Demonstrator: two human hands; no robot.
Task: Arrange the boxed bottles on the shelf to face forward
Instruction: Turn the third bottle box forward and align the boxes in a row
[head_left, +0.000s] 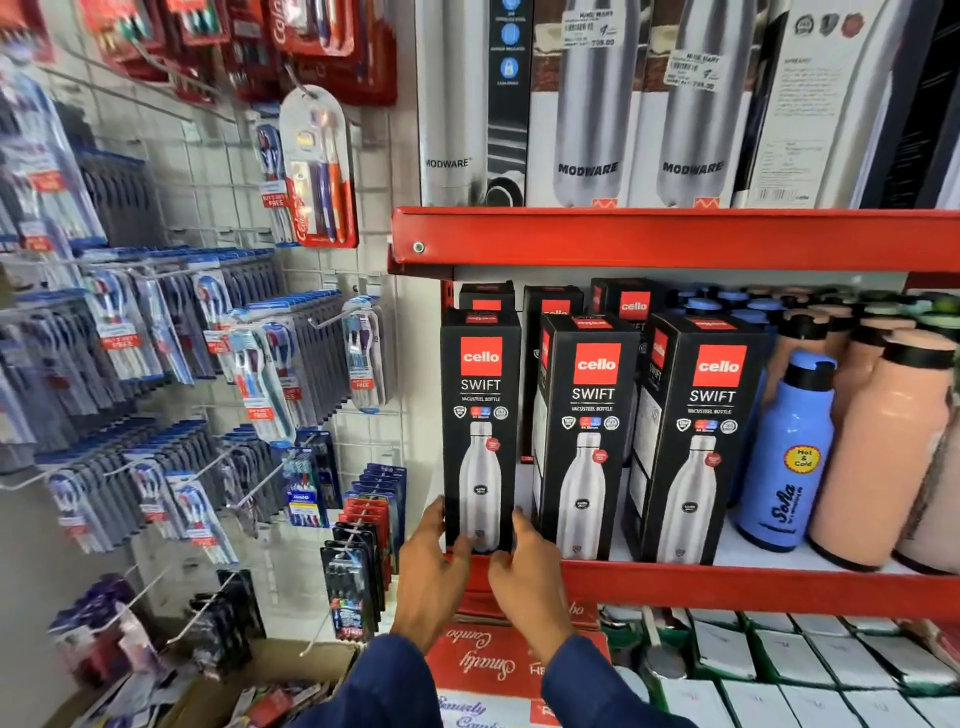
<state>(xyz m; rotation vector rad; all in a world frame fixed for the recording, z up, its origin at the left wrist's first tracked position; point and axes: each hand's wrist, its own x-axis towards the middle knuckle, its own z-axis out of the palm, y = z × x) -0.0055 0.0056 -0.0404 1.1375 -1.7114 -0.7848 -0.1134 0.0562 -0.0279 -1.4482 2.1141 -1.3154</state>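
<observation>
The left boxed bottle (480, 431) stands upright at the left end of the red shelf (727, 587), its base at the front lip and its printed face forward. The left hand (434, 566) has its fingers (434, 519) laid on the box's lower left edge. The right hand (527, 571) has its fingers (522, 525) on the lower right edge. Both sets of fingers are narrow, bracketing the box base between them.

A narrow gap separates this box from the middle boxed bottle (589, 436). The right boxed bottle (698, 441) stands just beside that one. Both are turned slightly, showing a left side panel. More boxes (631, 301) stand behind. The blue bottle (789, 452) stands just beside the right box. Open room lies left of the held box, toward the white upright.
</observation>
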